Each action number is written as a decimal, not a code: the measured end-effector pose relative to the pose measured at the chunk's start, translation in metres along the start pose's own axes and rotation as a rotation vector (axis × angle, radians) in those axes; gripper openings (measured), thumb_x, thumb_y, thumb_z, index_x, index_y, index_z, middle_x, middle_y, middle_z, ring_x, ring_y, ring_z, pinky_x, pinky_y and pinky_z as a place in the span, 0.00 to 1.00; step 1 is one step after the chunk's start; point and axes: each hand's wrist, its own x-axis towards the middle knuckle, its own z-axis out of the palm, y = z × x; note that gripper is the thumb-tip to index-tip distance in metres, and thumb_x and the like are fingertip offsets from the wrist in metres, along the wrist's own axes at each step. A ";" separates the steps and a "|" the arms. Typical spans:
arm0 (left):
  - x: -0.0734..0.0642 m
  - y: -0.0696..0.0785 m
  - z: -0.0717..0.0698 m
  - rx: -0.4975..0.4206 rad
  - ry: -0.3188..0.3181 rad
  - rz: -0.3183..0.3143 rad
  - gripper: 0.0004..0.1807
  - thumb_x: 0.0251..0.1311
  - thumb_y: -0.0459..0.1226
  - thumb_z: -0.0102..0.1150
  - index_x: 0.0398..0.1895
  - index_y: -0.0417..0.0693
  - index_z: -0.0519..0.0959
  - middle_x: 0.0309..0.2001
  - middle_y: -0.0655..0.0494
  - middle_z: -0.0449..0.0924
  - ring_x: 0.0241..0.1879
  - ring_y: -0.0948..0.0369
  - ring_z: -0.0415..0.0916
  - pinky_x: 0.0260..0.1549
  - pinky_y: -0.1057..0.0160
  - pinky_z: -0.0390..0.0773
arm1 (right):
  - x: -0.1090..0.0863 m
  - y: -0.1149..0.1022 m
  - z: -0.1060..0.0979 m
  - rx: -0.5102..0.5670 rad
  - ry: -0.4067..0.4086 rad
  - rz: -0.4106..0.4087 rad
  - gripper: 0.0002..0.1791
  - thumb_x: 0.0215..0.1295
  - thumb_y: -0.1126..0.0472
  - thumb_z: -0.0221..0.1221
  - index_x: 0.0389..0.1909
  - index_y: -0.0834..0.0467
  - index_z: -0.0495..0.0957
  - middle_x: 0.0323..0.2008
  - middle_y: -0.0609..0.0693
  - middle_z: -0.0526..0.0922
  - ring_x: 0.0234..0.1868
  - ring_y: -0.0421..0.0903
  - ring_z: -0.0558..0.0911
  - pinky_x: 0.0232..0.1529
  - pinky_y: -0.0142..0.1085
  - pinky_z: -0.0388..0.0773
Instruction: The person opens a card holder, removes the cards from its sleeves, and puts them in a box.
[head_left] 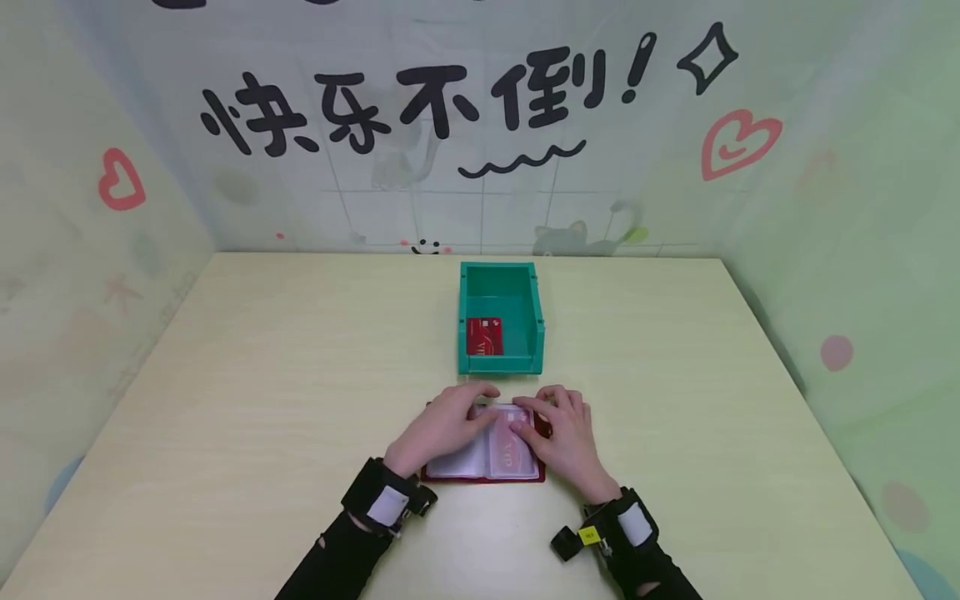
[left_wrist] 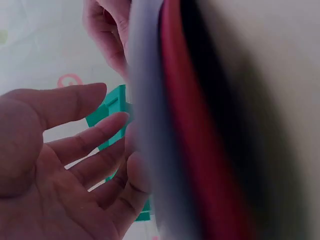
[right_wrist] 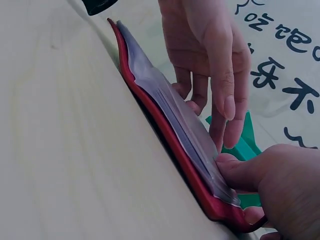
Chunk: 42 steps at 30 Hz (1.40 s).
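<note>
A red-covered card holder (head_left: 483,481) lies spread on the table below the bin, its clear plastic sleeves (head_left: 461,461) facing up. Inside the right-hand sleeve shows a pinkish card (head_left: 512,457) with "VIP" lettering. My right hand (head_left: 562,437) grips the holder's right edge: in the right wrist view the thumb (right_wrist: 242,172) is on the sleeves and a fingertip (right_wrist: 254,215) is by the cover's underside. My left hand (head_left: 442,425) hovers over the left sleeves with loosely bent fingers. In the left wrist view its thumb (left_wrist: 75,102) stands apart and some fingertips are beside the sleeves.
A green bin (head_left: 501,365) stands just beyond the hands, with a red VIP card (head_left: 484,337) in its near left part. The pale wooden table (head_left: 262,400) is bordered by printed cloth walls (head_left: 847,250) at the back and sides.
</note>
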 end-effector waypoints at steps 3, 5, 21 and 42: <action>-0.002 -0.007 0.002 -0.049 -0.021 0.017 0.19 0.70 0.40 0.58 0.60 0.44 0.78 0.55 0.49 0.83 0.44 0.57 0.75 0.45 0.58 0.79 | 0.002 0.000 0.000 0.006 0.005 0.002 0.20 0.59 0.51 0.71 0.52 0.53 0.85 0.46 0.53 0.74 0.53 0.54 0.66 0.52 0.49 0.62; -0.002 -0.012 0.002 -0.069 -0.028 0.036 0.18 0.70 0.40 0.58 0.60 0.45 0.78 0.55 0.50 0.83 0.43 0.59 0.74 0.44 0.61 0.78 | 0.003 0.000 0.001 0.012 0.009 0.005 0.21 0.59 0.51 0.71 0.51 0.53 0.85 0.46 0.53 0.74 0.54 0.54 0.66 0.53 0.49 0.62; 0.007 -0.033 -0.015 -0.325 0.001 0.006 0.21 0.76 0.46 0.48 0.62 0.43 0.76 0.40 0.45 0.81 0.36 0.58 0.75 0.34 0.64 0.76 | 0.007 0.005 -0.002 0.050 0.025 -0.016 0.16 0.65 0.56 0.66 0.52 0.54 0.85 0.46 0.54 0.76 0.53 0.54 0.68 0.53 0.49 0.63; -0.002 -0.017 0.002 -0.009 0.020 -0.020 0.06 0.65 0.36 0.63 0.40 0.43 0.85 0.32 0.55 0.78 0.33 0.62 0.71 0.33 0.68 0.73 | 0.001 0.004 -0.001 0.037 0.008 0.004 0.18 0.62 0.55 0.69 0.52 0.54 0.85 0.47 0.55 0.76 0.53 0.53 0.67 0.52 0.49 0.63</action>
